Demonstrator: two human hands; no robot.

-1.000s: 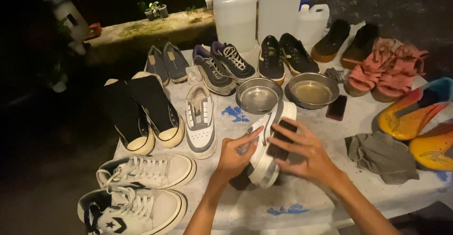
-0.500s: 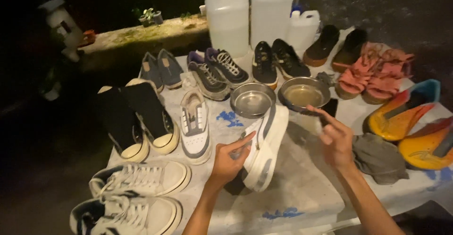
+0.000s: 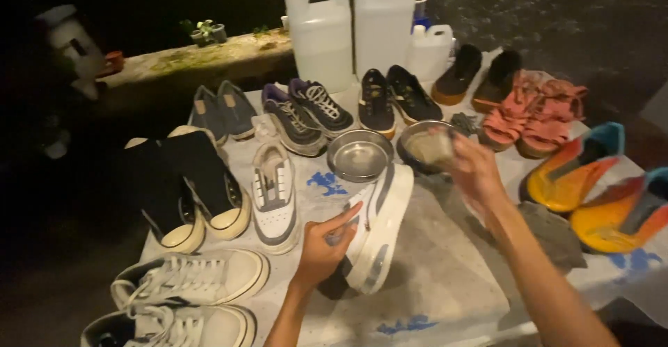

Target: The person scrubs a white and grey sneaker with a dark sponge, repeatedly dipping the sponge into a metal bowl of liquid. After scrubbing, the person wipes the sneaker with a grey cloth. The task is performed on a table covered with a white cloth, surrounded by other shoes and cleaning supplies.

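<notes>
**Left hand gripping white sneaker, right hand holding cloth at steel bowl**

The left hand is closing around the side of a white low-top sneaker with a grey stripe and thick pale sole, fingers curled on the upper, index finger lying extended along it. The sneaker is lying tipped on its side near the middle of the white printed table cover, toe pointing toward the bowls, heel toward the person.

The right hand is hovering just above the rim of the right round steel bowl, fingers pinching a small pale crumpled cloth; the cloth is blurred, so whether it is touching the bowl cannot be told. A second round steel bowl is sitting just beside it on the left, close to the sneaker's toe.

A grey-and-white lace-up sneaker is standing left of the held shoe. A grey rag is lying on the cover to the right of the right forearm. Three white plastic jugs are standing at the far edge, with pairs of dark sneakers in front of them. Orange-and-blue shoes are lying at the right edge, pink sandals beyond them.
</notes>
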